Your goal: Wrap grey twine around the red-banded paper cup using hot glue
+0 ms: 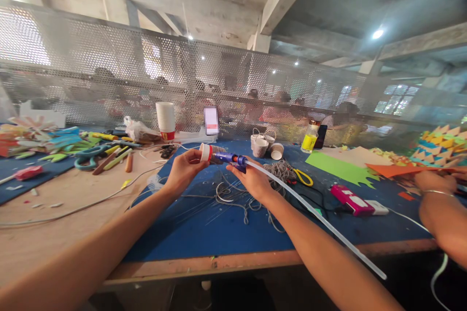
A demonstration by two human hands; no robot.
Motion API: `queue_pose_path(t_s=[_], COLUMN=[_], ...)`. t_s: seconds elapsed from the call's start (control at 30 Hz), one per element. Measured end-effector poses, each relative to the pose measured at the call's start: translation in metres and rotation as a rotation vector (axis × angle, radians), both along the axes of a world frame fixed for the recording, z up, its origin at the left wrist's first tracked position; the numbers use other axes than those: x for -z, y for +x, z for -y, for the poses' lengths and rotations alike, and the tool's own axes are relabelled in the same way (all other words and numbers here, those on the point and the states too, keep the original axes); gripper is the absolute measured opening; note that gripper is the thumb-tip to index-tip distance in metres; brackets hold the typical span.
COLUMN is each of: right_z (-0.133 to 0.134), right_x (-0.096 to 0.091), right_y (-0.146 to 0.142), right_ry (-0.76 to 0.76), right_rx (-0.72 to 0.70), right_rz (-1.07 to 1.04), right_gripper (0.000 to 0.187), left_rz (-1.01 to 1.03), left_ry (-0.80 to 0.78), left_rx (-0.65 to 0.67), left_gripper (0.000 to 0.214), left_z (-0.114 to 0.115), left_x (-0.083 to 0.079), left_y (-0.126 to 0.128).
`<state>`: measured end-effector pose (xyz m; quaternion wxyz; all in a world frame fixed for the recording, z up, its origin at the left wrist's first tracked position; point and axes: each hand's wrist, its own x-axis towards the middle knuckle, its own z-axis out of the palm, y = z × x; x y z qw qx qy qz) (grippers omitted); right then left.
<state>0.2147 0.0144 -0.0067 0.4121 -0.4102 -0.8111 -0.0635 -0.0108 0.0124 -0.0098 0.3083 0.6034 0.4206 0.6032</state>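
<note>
My left hand (188, 167) is closed round a small paper cup (206, 152), which lies on its side in the air with its red-banded end toward the right. In my right hand (254, 180) is a blue hot glue gun (228, 157), its front end at the cup. A long translucent glue stick (310, 209) runs out of its back over my right forearm. Grey cord (280, 171) lies tangled on the blue mat (175, 238) beneath and beyond my hands. Several small cord-wrapped cups (260, 147) stand past them.
Scissors (86, 157) and tools lie left beside coloured paper pieces. A paper cup stack (165, 119), a phone (211, 120) and a yellow-labelled bottle (309, 138) stand along the perforated screen. A pink power strip (352, 200) sits right, near another person's hand (436, 182).
</note>
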Motion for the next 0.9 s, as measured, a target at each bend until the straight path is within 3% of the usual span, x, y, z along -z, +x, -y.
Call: queue_pose_path(t_s=[0.9], right_z=[-0.0062], right_x=[0.0039], right_y=[0.0014], right_ry=[0.002], right_rx=[0.016], right_rz=[-0.048], right_gripper=[0.035], left_rz=[-0.072], left_ry=[0.038], left_rx=[0.004], left_gripper=[0.023], left_z=[0.0008], left_x=[-0.0004], left_y=[0.0005])
